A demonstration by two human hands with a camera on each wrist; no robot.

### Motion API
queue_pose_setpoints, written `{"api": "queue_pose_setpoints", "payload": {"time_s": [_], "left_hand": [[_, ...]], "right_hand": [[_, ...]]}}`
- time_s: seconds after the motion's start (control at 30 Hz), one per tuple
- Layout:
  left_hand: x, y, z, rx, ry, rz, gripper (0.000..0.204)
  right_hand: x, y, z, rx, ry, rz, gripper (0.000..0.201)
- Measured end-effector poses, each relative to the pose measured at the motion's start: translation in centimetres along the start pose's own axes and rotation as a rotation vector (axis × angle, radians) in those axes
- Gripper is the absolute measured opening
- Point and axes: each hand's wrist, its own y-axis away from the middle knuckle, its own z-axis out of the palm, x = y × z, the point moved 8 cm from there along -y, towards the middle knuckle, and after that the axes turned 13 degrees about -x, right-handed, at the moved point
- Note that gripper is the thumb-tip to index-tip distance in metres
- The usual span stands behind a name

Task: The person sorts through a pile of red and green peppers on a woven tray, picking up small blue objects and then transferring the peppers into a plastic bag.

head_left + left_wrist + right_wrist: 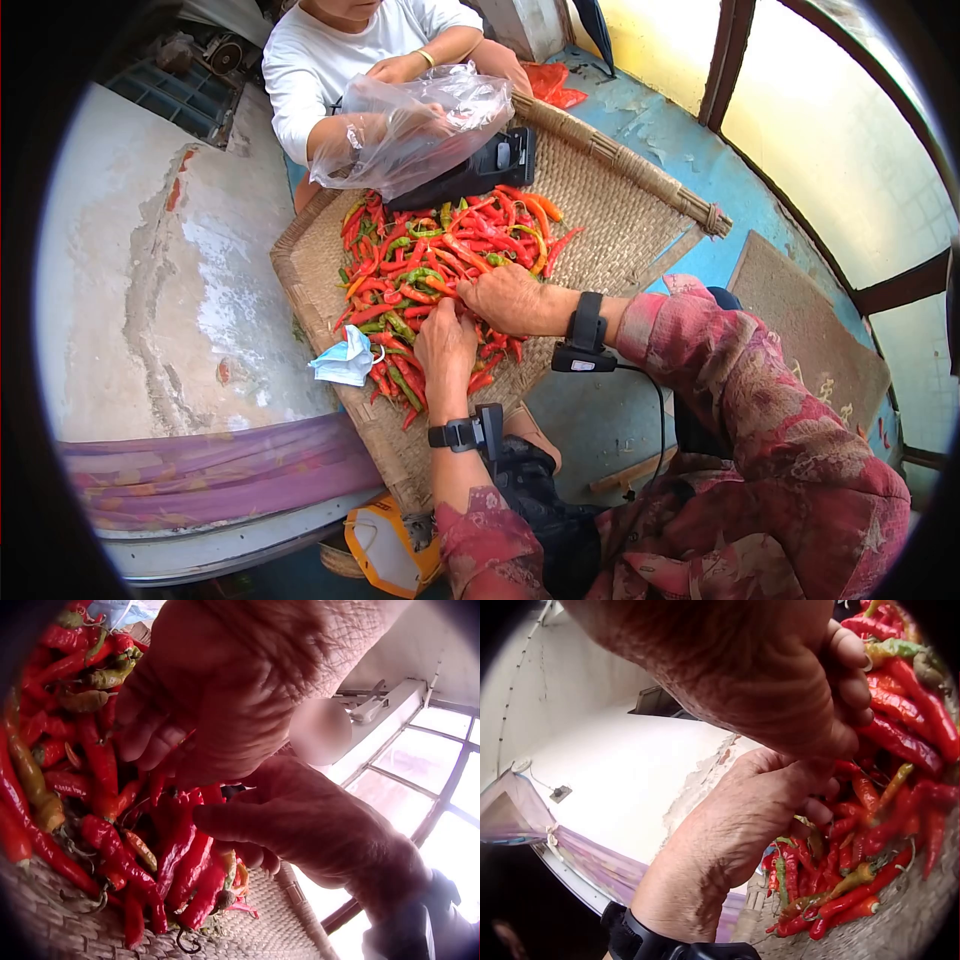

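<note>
A heap of red, orange and green chili peppers (400, 268) lies on a woven mat. My left hand (447, 345) and right hand (505, 298) meet over its near side. In the left wrist view, the left hand (225, 690) has curled fingers around part of a red chili pepper (171, 761). The right hand (315, 817) is close beside it, thumb stretched towards the peppers. Seen from the right wrist, the right hand (757, 682) bends its fingers over the heap; I cannot tell whether it pinches a pepper, since the palm hides its grip.
Across the mat (600, 190) sits another person (350, 70) with an arm in a clear plastic bag (420, 130). A black device (480, 165) stands behind the heap. A blue face mask (345, 358) lies at the mat's left edge, beside the wall (210, 270).
</note>
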Motion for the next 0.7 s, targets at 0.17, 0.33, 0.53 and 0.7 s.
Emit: {"api": "queue_pose_setpoints", "payload": {"time_s": [0.17, 0.33, 0.53, 0.7], "left_hand": [[0.06, 0.00, 0.01, -0.011, -0.002, -0.006, 0.017], [0.01, -0.12, 0.17, -0.032, -0.005, -0.030, 0.017], [0.05, -0.05, 0.07, -0.020, 0.017, -0.023, 0.019], [0.17, -0.09, 0.07, -0.031, 0.013, -0.022, 0.018]], "right_hand": [[-0.08, 0.11, -0.14, 0.025, 0.016, -0.005, 0.025], [0.06, 0.05, 0.07, -0.017, -0.008, 0.016, 0.023], [-0.03, 0.06, -0.05, 0.014, -0.001, -0.003, 0.025], [-0.01, -0.06, 0.06, -0.003, -0.003, 0.006, 0.026]]}}
